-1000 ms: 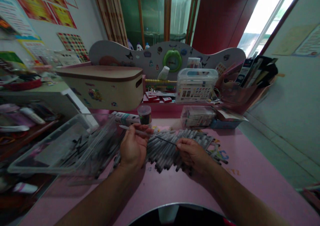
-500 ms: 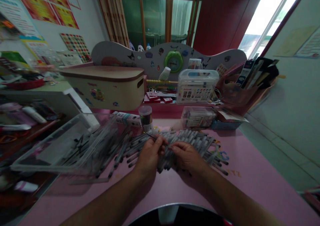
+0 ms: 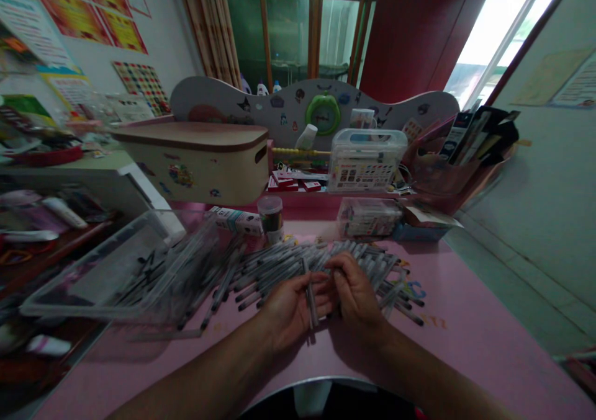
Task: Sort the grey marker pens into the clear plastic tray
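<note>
My left hand [image 3: 298, 305] is turned palm up, with a grey see-through pen [image 3: 311, 302] lying across its fingers beside the thumb. Close to its fingertips, my right hand [image 3: 356, 290] is closed, thumb against bent fingers. Whatever sits in that pinch is hidden or too small to make out. Behind both hands spreads a heap of similar clear pens with dark ends [image 3: 274, 268], partly covered by the right hand. More pens lean and lie at the clear plastic bin [image 3: 93, 314] on the left.
Behind the pens stand a round clear tub [image 3: 270, 215], a long printed box [image 3: 236, 220] and a clear case [image 3: 370, 212]. A cream lidded box [image 3: 200, 165] and a handled plastic case [image 3: 365, 162] are on the shelf. The pink table [image 3: 470, 358] extends right.
My left hand has turned palm up and come lower, now with a pen across its fingers. The right hand has turned more upright, staying close to the left.
</note>
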A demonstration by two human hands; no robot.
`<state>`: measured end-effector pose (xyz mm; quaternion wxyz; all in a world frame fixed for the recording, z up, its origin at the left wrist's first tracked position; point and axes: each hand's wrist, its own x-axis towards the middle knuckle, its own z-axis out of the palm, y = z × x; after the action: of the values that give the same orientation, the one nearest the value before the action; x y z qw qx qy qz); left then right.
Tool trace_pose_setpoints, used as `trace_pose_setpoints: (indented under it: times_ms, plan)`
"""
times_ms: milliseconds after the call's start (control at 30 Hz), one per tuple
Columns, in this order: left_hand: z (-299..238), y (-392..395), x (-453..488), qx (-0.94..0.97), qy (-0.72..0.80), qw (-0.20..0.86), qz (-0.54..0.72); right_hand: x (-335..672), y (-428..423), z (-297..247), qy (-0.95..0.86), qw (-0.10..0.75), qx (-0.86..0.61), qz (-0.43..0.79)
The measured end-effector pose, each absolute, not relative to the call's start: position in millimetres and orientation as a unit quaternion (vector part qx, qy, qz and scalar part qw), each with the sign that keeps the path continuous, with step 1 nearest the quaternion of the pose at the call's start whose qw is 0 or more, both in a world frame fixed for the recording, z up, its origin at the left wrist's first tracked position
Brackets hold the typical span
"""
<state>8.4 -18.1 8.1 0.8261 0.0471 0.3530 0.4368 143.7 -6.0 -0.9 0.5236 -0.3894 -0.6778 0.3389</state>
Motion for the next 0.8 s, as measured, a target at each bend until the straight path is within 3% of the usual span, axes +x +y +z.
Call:
trace_pose_setpoints:
  times_ms: [233,467,800]
  plan:
    - [1,-20,19,0.012,0.331,0.809,0.486,138,-6,-12,-0.828,0.393,-0.329,0.226]
    - [0,-18,14,-0.004,0.3,0.817,0.492,149,-4,1,-0.774,0.429,-0.358,0.298]
    - [-1,-18,18,0.0,0.315,0.8,0.51,144,0,-4,-0.774,0.428,-0.381,0.27]
